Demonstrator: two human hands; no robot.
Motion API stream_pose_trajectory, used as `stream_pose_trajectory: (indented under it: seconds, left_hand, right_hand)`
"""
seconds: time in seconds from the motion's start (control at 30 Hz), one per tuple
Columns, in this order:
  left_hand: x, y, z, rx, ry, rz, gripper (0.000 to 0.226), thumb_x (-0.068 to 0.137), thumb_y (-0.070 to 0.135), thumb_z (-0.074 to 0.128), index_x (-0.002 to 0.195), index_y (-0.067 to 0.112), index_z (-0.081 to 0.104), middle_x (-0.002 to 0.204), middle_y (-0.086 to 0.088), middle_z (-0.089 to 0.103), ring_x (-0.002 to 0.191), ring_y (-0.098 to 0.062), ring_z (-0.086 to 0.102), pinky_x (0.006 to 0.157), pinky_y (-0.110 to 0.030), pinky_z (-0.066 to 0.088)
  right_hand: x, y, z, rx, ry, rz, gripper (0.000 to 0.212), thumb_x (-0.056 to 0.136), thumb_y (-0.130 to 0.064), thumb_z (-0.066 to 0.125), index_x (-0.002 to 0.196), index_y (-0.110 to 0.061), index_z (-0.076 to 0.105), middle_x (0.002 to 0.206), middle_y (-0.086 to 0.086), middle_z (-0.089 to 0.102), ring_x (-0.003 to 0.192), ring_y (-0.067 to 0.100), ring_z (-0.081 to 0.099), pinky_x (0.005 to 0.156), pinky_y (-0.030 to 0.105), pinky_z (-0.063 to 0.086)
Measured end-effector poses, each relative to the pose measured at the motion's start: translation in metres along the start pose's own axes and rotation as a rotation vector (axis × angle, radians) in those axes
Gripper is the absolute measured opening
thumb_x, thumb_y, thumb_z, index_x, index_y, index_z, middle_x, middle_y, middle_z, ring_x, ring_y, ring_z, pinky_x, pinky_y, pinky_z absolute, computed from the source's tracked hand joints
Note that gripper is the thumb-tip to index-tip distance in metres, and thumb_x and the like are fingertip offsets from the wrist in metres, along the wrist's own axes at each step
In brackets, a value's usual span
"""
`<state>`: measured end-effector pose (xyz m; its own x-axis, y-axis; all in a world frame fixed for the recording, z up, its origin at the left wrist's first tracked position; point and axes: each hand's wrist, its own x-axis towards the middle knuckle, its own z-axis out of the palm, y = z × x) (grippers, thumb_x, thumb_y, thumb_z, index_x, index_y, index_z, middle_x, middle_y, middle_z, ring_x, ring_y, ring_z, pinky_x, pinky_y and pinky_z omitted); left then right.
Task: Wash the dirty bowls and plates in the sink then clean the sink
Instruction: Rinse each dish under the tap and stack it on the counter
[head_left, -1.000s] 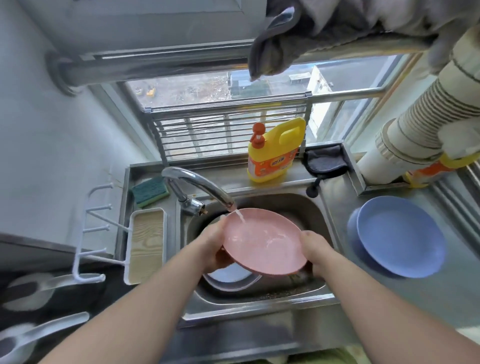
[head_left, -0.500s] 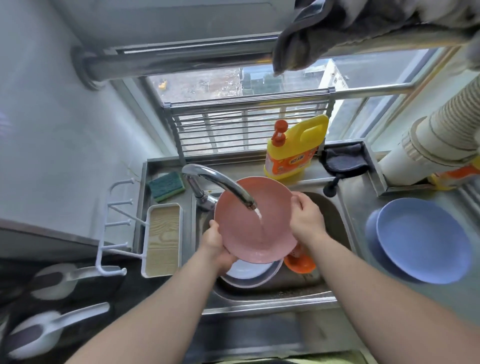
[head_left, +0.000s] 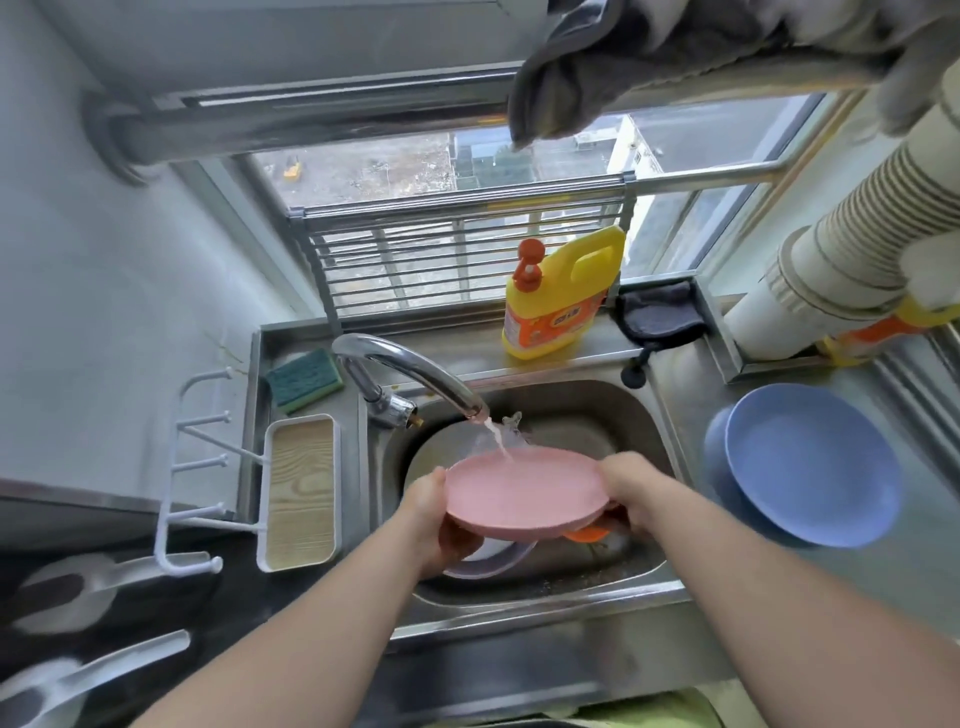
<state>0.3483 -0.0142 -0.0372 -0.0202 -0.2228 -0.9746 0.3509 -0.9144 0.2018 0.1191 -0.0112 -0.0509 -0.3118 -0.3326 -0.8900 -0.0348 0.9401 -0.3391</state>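
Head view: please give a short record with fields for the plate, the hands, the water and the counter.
held item: round pink plastic plate, over steel sink
left hand: grips plate's left rim
right hand: grips plate's right rim
water: runs from chrome tap onto plate
counter, right: stacked blue plates

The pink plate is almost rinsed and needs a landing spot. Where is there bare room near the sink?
Bare steel counter lies right of the sink, in front of the blue plates, and a narrower strip behind them. The back ledge is crowded with the detergent bottle, cloth and sponge. The sink still holds dishes under the pink plate.
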Motion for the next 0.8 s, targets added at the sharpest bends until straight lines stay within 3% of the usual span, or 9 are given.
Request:
stream_pose_trajectory:
  seconds: [0.1, 0.23, 0.3, 0.37, 0.4, 0.5, 0.57, 0.7, 0.8]
  left_hand:
    - [0.005, 0.006, -0.016, 0.016, 0.028, -0.077, 0.040, 0.106, 0.038, 0.049, 0.122, 0.004, 0.064, 0.094, -0.020, 0.071, 0.083, -0.037, 0.069, 0.068, -0.044, 0.061]
    - [0.001, -0.007, -0.022, -0.001, 0.003, -0.242, 0.031, 0.104, 0.013, 0.043, 0.122, -0.007, 0.060, 0.079, -0.030, 0.068, 0.055, -0.041, 0.070, 0.044, -0.048, 0.060]
    - [0.005, -0.021, -0.020, -0.009, -0.011, -0.303, 0.034, 0.104, 0.006, 0.038, 0.122, -0.008, 0.063, 0.100, -0.034, 0.071, 0.077, -0.046, 0.076, 0.044, -0.047, 0.061]
    - [0.024, -0.036, -0.016, 0.023, -0.062, -0.322, 0.045, 0.103, 0.008, 0.040, 0.142, 0.000, 0.060, 0.134, -0.021, 0.066, 0.115, -0.033, 0.073, 0.053, -0.046, 0.064]
    - [0.034, -0.041, -0.014, 0.073, -0.084, -0.310, 0.047, 0.103, 0.009, 0.040, 0.145, 0.002, 0.059, 0.136, -0.013, 0.067, 0.109, -0.027, 0.075, 0.055, -0.046, 0.064]
    - [0.040, -0.052, -0.002, 0.203, -0.076, -0.264, 0.042, 0.105, 0.008, 0.036, 0.124, -0.007, 0.069, 0.097, -0.018, 0.075, 0.059, -0.030, 0.076, 0.046, -0.046, 0.062]
    - [0.034, -0.056, 0.009, 0.262, -0.080, -0.239, 0.040, 0.105, 0.007, 0.035, 0.106, -0.008, 0.072, 0.078, -0.021, 0.073, 0.051, -0.030, 0.073, 0.041, -0.044, 0.059]
    - [0.026, -0.062, 0.034, 0.278, 0.031, -0.041, 0.029, 0.101, 0.010, 0.045, 0.112, -0.001, 0.070, 0.081, -0.018, 0.073, 0.060, -0.030, 0.073, 0.040, -0.032, 0.055]
    - [0.034, -0.065, 0.058, 0.493, 0.179, 0.336, 0.029, 0.094, 0.032, 0.047, 0.104, 0.015, 0.068, 0.103, -0.016, 0.072, 0.091, -0.038, 0.070, 0.066, -0.041, 0.061]
  right_hand:
    - [-0.009, 0.015, 0.010, 0.208, -0.115, 0.177, 0.028, 0.098, -0.005, 0.040, 0.092, -0.003, 0.067, 0.070, 0.016, 0.069, 0.065, 0.030, 0.067, 0.041, 0.039, 0.059]
    - [-0.019, 0.001, -0.009, 0.237, -0.218, 0.227, 0.035, 0.097, -0.028, 0.049, 0.069, -0.009, 0.054, 0.045, 0.005, 0.052, 0.033, 0.013, 0.053, 0.030, 0.014, 0.037]
    - [-0.026, -0.012, -0.019, 0.224, -0.202, 0.180, 0.042, 0.098, -0.041, 0.053, 0.067, -0.014, 0.049, 0.041, 0.002, 0.048, 0.031, 0.011, 0.050, 0.029, 0.013, 0.033]
    - [-0.027, -0.022, -0.026, 0.206, -0.164, 0.089, 0.040, 0.097, -0.045, 0.056, 0.072, -0.016, 0.047, 0.040, 0.000, 0.043, 0.031, 0.010, 0.047, 0.030, 0.011, 0.030]
    - [-0.028, -0.024, -0.030, 0.190, -0.143, 0.041, 0.037, 0.096, -0.045, 0.057, 0.074, -0.017, 0.048, 0.041, -0.001, 0.042, 0.031, 0.010, 0.045, 0.032, 0.011, 0.028]
    - [-0.026, -0.024, -0.045, 0.073, -0.073, -0.050, 0.028, 0.095, -0.038, 0.054, 0.079, -0.016, 0.050, 0.043, 0.002, 0.043, 0.033, 0.012, 0.043, 0.036, 0.012, 0.025]
    - [-0.025, -0.022, -0.055, 0.015, -0.063, -0.088, 0.025, 0.095, -0.035, 0.051, 0.081, -0.014, 0.051, 0.045, 0.004, 0.042, 0.032, 0.013, 0.042, 0.037, 0.013, 0.025]
    - [-0.008, -0.008, -0.080, -0.170, -0.154, -0.256, 0.018, 0.097, -0.022, 0.041, 0.090, -0.011, 0.055, 0.057, 0.012, 0.049, 0.038, 0.021, 0.046, 0.041, 0.020, 0.029]
    - [0.010, 0.014, -0.112, -0.540, -0.074, -0.420, 0.025, 0.095, -0.020, 0.035, 0.102, -0.022, 0.060, 0.088, 0.009, 0.067, 0.064, 0.027, 0.064, 0.052, 0.036, 0.052]
